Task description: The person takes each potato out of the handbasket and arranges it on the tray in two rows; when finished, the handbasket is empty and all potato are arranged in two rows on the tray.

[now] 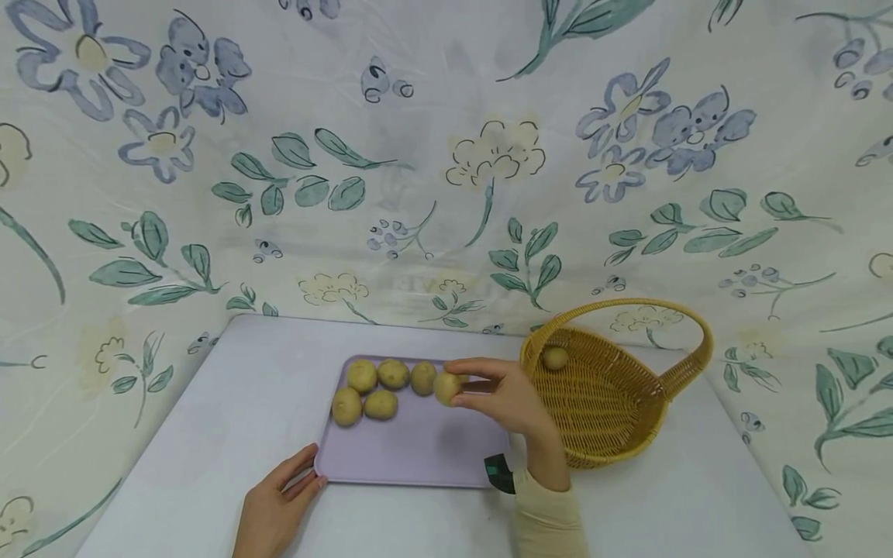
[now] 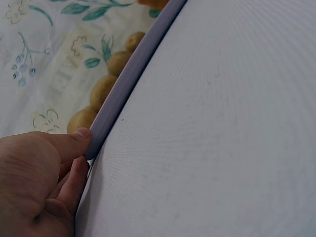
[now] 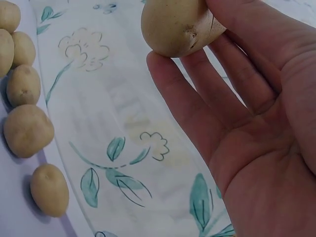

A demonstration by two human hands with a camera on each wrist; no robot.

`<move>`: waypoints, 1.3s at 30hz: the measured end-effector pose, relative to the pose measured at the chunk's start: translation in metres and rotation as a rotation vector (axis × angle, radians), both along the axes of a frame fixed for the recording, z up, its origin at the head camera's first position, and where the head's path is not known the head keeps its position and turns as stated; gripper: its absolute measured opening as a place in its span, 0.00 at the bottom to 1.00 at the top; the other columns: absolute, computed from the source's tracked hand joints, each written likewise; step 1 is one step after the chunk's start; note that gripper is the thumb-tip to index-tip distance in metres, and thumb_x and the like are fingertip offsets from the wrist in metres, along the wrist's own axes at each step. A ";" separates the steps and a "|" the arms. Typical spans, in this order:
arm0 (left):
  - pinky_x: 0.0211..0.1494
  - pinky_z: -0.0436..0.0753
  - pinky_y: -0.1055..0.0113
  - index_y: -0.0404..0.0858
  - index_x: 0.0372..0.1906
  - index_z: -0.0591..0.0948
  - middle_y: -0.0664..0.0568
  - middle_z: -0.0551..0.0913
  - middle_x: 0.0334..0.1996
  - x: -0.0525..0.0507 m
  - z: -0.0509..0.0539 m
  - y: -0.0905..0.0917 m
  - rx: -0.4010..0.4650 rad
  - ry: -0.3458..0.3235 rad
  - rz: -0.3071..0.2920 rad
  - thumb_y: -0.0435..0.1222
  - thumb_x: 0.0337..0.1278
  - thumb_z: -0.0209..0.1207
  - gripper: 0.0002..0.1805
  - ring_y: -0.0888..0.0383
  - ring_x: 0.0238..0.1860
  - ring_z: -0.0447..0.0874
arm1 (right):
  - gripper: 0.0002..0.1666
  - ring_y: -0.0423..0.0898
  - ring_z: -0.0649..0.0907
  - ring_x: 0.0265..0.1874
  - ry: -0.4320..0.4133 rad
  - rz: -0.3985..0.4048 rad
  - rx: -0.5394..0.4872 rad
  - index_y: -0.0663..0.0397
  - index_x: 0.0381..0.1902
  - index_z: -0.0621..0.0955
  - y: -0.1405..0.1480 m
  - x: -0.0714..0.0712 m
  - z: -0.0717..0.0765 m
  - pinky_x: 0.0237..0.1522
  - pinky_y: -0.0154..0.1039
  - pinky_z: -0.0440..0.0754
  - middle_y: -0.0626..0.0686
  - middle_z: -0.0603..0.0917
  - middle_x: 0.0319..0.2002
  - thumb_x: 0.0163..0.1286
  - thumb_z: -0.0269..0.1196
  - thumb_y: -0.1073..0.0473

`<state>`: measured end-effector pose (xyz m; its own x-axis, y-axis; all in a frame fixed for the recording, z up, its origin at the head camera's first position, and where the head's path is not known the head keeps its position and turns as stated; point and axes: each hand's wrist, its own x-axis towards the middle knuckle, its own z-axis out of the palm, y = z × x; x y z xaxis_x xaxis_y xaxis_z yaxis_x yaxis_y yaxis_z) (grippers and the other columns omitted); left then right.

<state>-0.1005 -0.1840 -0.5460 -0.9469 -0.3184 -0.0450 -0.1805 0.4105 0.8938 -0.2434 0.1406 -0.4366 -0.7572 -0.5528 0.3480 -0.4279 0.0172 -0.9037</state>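
Note:
A lavender tray [image 1: 412, 457] lies on the white table, with several potatoes [image 1: 380, 404] grouped along its back and left side. My left hand [image 1: 281, 496] pinches the tray's front left corner; in the left wrist view the thumb lies against the rim [image 2: 121, 86]. Above the tray's back right part, my right hand [image 1: 505, 395] holds one potato [image 3: 178, 27] between thumb and fingertips. To the right stands a yellow wicker basket [image 1: 600, 422] with a tall handle, one potato [image 1: 555, 357] inside at its back left.
A floral cloth [image 1: 418, 209] hangs behind the table and at its sides. The basket's arched handle [image 1: 628, 304] rises above its rim, close to the tray's right side. A dark strap piece [image 1: 499, 473] shows at the right wrist.

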 end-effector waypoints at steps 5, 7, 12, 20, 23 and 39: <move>0.50 0.85 0.87 0.32 0.68 0.77 0.36 0.80 0.65 0.000 -0.001 0.000 0.007 0.004 -0.002 0.24 0.57 0.68 0.31 0.82 0.46 0.80 | 0.25 0.38 0.87 0.52 -0.016 -0.005 0.017 0.65 0.56 0.85 -0.006 0.001 -0.001 0.58 0.48 0.91 0.63 0.86 0.57 0.59 0.75 0.69; 0.50 0.85 0.87 0.32 0.67 0.77 0.35 0.80 0.65 0.001 -0.002 -0.001 0.009 0.013 -0.006 0.24 0.57 0.68 0.31 0.82 0.46 0.80 | 0.25 0.39 0.87 0.53 -0.013 -0.003 0.022 0.64 0.56 0.85 -0.008 0.001 -0.002 0.58 0.49 0.90 0.63 0.86 0.57 0.59 0.75 0.69; 0.50 0.85 0.86 0.33 0.68 0.77 0.36 0.80 0.65 0.001 -0.002 -0.001 0.009 0.003 -0.004 0.25 0.57 0.68 0.31 0.70 0.49 0.88 | 0.25 0.39 0.87 0.53 -0.003 0.000 0.018 0.66 0.55 0.84 -0.012 0.000 -0.005 0.58 0.52 0.90 0.65 0.86 0.57 0.59 0.74 0.70; 0.50 0.85 0.86 0.33 0.68 0.77 0.37 0.80 0.65 0.001 -0.003 -0.002 0.019 -0.002 0.004 0.25 0.57 0.69 0.31 0.77 0.48 0.84 | 0.24 0.41 0.88 0.51 -0.011 -0.018 0.043 0.64 0.55 0.85 -0.022 -0.002 -0.009 0.57 0.48 0.91 0.63 0.86 0.57 0.59 0.75 0.70; 0.50 0.85 0.86 0.33 0.67 0.77 0.36 0.80 0.64 0.002 -0.004 -0.003 0.023 0.006 0.002 0.25 0.57 0.69 0.31 0.81 0.46 0.81 | 0.24 0.43 0.88 0.52 -0.010 -0.032 0.060 0.64 0.55 0.85 -0.026 -0.003 -0.012 0.58 0.48 0.91 0.62 0.87 0.57 0.59 0.75 0.69; 0.51 0.85 0.86 0.33 0.68 0.77 0.36 0.80 0.65 0.000 -0.003 -0.002 0.026 0.016 -0.009 0.24 0.58 0.68 0.31 0.85 0.46 0.78 | 0.24 0.53 0.88 0.52 -0.023 -0.123 0.214 0.58 0.53 0.87 -0.051 -0.009 -0.027 0.52 0.39 0.92 0.58 0.87 0.57 0.58 0.76 0.68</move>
